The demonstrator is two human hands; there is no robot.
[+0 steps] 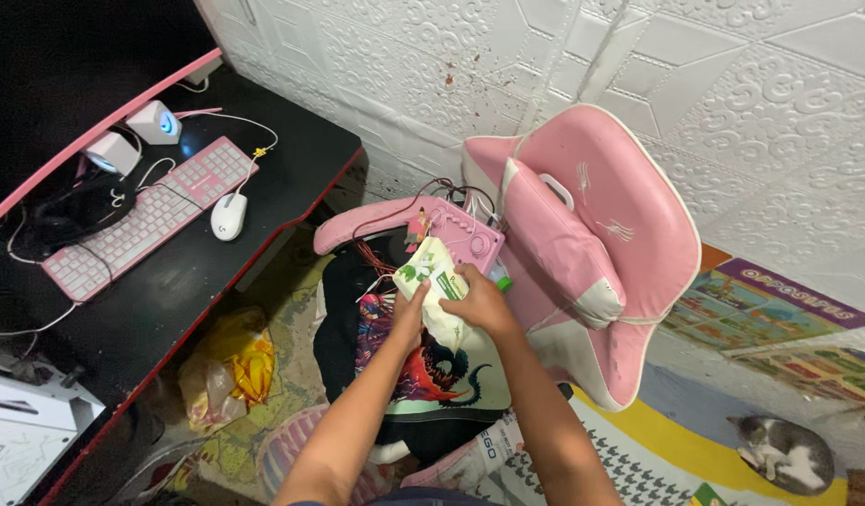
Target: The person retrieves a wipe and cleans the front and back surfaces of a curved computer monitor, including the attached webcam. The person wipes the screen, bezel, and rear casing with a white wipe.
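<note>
Head view: both hands meet over a pink gaming chair [591, 244] piled with clothes. The left hand [412, 314] pinches the lower edge of a soft white-and-green packet [430, 281] — it looks like a pack of wipes or tissues — with fingers curled shut on it. The right hand [484, 302] lies over the packet's right side, its grip closed around that end. The packet is held just above a dark printed garment [423, 365] that lies on the chair seat, and just in front of a small pink electronic device [470, 234] with red wires trailing from it.

By its creased, sagging look the packet should be light and pliable; it will fold rather than resist, and its plastic skin may be a little slick. Taking it by both short ends, as the hands do, seems the surest hold.

Left of the chair stands a black surface [170, 290] carrying a pink keyboard [142, 220], a white mouse [229, 216] and two small speakers [133, 136]. A yellow plastic bag [226, 365] sits on the floor below — and a grey-and-white cat [786, 454] lies curled at lower right.
</note>
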